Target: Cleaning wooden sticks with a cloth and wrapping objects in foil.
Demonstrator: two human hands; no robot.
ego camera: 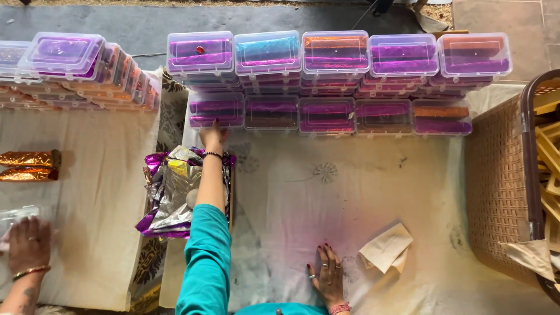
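two rows of lidded plastic boxes [326,81] run across the far side of the cloth-covered table [350,192], the back row stacked higher. the left hand [213,135] reaches forward and touches the leftmost front box [216,109]. a pile of foil wrappers [169,192] lies just left of that arm. the right hand [329,274] rests flat near the front edge, a folded paper [386,248] just to its right. a basket [501,186] stands at far right. another person's hand [26,245] rests at far left.

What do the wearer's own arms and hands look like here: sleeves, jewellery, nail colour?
The left arm wears a teal sleeve ending above a dark beaded bracelet on the wrist of the left hand. The right hand has dark red painted nails, rings on the fingers and pink bangles at the wrist.
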